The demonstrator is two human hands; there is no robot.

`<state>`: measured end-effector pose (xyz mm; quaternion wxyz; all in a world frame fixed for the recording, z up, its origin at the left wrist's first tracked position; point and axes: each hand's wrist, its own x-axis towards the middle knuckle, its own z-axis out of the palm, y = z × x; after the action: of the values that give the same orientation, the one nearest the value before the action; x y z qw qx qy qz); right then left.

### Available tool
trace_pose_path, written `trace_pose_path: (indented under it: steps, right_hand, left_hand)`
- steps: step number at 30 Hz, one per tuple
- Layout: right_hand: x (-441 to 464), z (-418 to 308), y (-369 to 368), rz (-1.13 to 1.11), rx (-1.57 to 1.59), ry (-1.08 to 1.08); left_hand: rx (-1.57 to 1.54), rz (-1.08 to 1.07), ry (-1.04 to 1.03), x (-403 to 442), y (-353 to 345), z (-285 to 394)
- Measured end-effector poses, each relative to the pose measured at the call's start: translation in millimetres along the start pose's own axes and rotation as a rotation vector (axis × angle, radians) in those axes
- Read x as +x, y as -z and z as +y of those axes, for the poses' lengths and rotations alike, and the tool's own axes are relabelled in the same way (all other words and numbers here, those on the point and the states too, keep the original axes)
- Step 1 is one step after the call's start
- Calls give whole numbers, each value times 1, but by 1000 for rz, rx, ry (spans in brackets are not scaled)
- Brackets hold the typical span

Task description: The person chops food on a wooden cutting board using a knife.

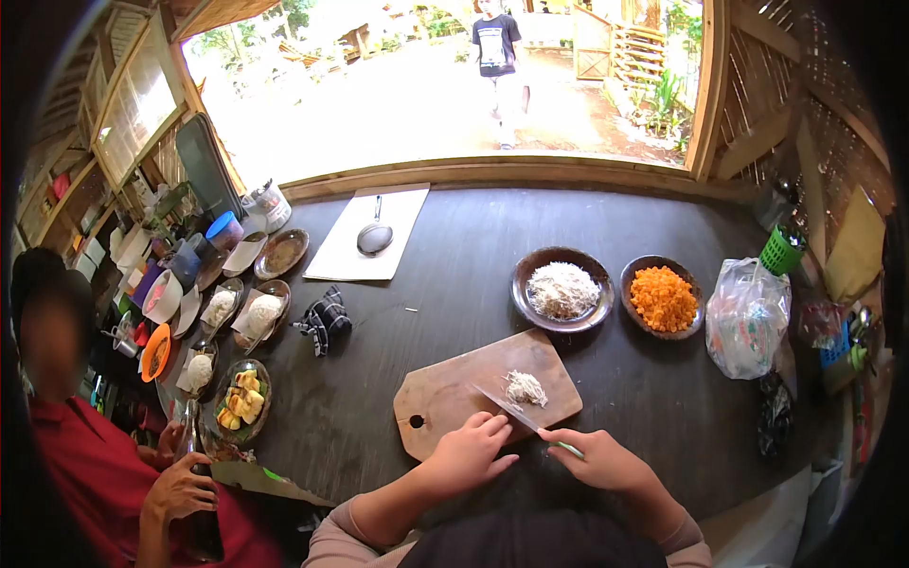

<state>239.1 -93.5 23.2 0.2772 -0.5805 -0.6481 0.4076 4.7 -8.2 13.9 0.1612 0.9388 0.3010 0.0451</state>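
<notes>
My right hand (597,459) grips a knife (507,407) by its green handle, the blade lying over the wooden cutting board (440,398). Just right of the blade is a small heap of chopped white food (525,388). My left hand (471,454) rests at the near edge of the board, left of the knife, fingers apart and holding nothing. Beyond the board, a dark bowl holds white shreds (562,290). Beside it, another bowl holds chopped orange food (664,299).
A co-worker in red (104,473) holds a dark bottle (197,483) at the left. Plates of rice (260,317) and yellow pieces (241,402) line that side. A checked cloth (327,322), a ladle (375,237) and a plastic bag (748,317) lie around. A person (496,47) is outside.
</notes>
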Motion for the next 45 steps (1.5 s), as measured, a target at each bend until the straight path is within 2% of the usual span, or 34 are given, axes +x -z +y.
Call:
trace_pose_path:
  steps: [8,10,11,14,16,23,32,38,45]
  right_hand:
    - [2,-5,-1,-26,28,-56]
    - [5,7,-14,79,20,101]
    - [4,7,-12,81,18,103]
    - [-1,-4,-2,39,-2,52]
    - [-2,-6,5,-48,-9,-70]
    - [4,12,-15,65,-12,63]
    - [-2,-10,7,-48,42,-84]
    - [6,9,-14,87,56,109]
    - [-3,-9,9,-30,15,-24]
  left_hand:
    - [-9,10,14,-2,1,4]
    - [-5,13,11,-1,1,3]
    - [-3,16,10,-1,2,3]
    - [-12,-12,8,0,1,0]
    - [1,-11,-7,0,-1,-1]
    - [-12,14,20,-1,0,3]
    - [-22,-1,7,-1,1,1]
    - [-19,32,8,-1,0,2]
    - [-18,-1,7,0,0,0]
